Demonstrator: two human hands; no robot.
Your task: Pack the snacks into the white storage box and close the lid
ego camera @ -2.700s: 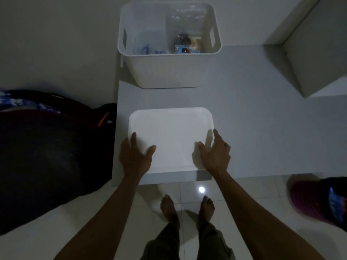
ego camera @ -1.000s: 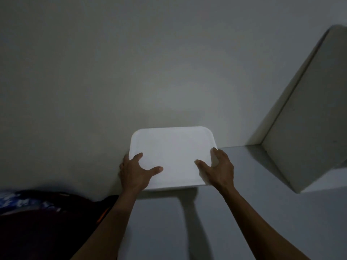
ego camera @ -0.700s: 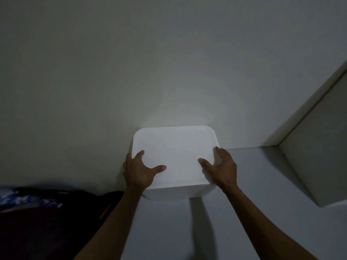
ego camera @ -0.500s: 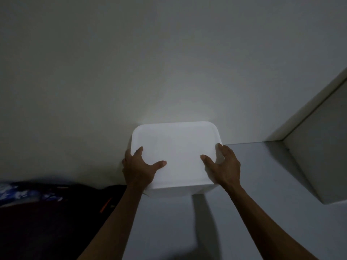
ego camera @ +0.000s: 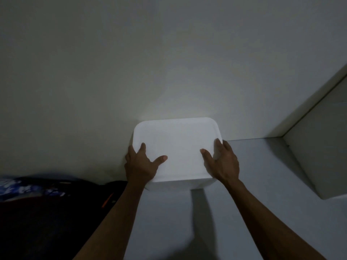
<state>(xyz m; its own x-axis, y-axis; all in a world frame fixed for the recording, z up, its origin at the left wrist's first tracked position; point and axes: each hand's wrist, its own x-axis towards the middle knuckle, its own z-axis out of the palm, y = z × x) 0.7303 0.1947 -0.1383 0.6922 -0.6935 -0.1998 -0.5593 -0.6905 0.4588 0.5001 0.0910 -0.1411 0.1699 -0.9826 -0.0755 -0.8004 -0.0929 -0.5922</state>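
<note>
The white lid (ego camera: 176, 145) lies flat on top of the white storage box (ego camera: 180, 184), which stands at the back of the table against the wall. Only a strip of the box's front wall shows under the lid. My left hand (ego camera: 139, 165) holds the lid's near-left corner, thumb on top and fingers over the left edge. My right hand (ego camera: 223, 162) holds the near-right corner the same way, fingers along the right edge. The snacks are hidden inside the box.
The grey-white table (ego camera: 253, 203) stretches to the right of the box. A tall white block (ego camera: 319, 151) stands at the right. A dark bag (ego camera: 47, 218) with an orange tab and a blue patterned cloth (ego camera: 22, 188) lie left of the table.
Both hands lifted the lid off the table's front edge and carried it back onto the open box, which it now covers. In the last half second the hands barely moved.
</note>
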